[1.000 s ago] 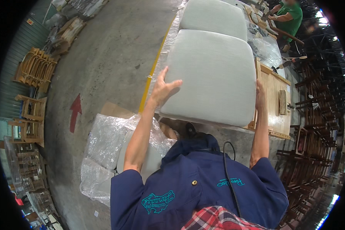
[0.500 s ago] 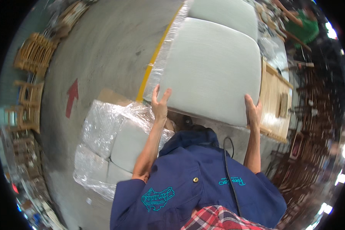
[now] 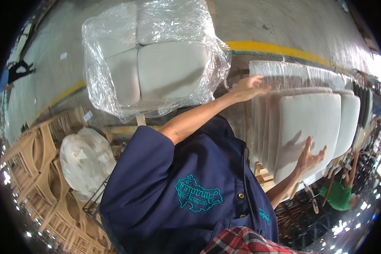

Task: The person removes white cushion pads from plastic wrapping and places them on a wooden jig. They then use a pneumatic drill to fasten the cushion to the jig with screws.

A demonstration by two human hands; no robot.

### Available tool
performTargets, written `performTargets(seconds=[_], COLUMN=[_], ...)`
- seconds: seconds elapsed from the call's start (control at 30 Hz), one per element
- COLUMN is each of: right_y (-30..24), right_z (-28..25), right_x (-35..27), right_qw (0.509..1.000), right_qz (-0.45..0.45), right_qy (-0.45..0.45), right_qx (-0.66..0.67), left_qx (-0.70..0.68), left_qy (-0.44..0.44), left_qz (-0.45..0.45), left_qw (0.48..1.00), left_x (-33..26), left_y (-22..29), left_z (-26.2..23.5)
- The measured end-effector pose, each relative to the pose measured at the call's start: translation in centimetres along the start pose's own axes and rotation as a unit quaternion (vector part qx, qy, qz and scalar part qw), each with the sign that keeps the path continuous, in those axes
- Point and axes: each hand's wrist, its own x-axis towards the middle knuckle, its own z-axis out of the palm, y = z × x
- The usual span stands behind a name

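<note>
A stack of pale grey upholstered seat pads stands to my right, with the top pad (image 3: 311,120) tilted toward me. My left hand (image 3: 249,88) is open at the stack's far left corner, fingers stretched toward the pads and beside a clear-wrapped layer (image 3: 292,73). Over the near part of the top pad, my right hand (image 3: 310,160) is open with its fingers spread, and a shadow falls on the fabric. Whether either hand touches the pads I cannot tell. Neither one holds anything.
Ahead on the left sits a batch of grey pads in clear film (image 3: 173,70). A bundle of crumpled plastic (image 3: 86,161) and several wooden chair frames (image 3: 51,169) are at left. A yellow floor line (image 3: 275,47) runs behind. A person in green (image 3: 338,194) is at right.
My view has swung left, bringing the film-wrapped pads ahead and the stack to my right. My hands, earlier at both sides of the top pad, are now spread differently, the right over its face.
</note>
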Motion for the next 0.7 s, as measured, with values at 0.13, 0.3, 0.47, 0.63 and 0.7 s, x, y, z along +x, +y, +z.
performTargets(seconds=[0.13, 0.3, 0.47, 0.63, 0.7], right_y=[-4.0, -5.4, -6.7, -5.8, -5.7], right_z=[5.3, 9.9, 9.2, 9.0, 8.7], right_x=[3.5, 5.6, 5.7, 5.5, 6.0], right_qw=[0.989, 0.971, 0.969, 0.967, 0.963], right_qz=[-0.099, -0.158, -0.174, -0.179, -0.182], right_qy=[-0.112, -0.070, -0.088, -0.089, -0.094], right_qx=[-0.013, -0.167, -0.150, -0.157, -0.177], left_qx=[-0.010, 0.173, 0.236, 0.374, 0.462], left_qy=[0.134, 0.249, 0.365, 0.369, 0.364], left_qz=[-0.116, -0.220, -0.239, -0.214, -0.197], left_qw=[0.984, 0.927, 0.869, 0.823, 0.784], left_x=[-1.7, -4.7, -7.8, -6.2, -5.0], left_y=[-9.7, -22.1, -26.9, -24.9, -24.0], left_z=[-9.0, -23.1, -34.9, -45.4, -48.1])
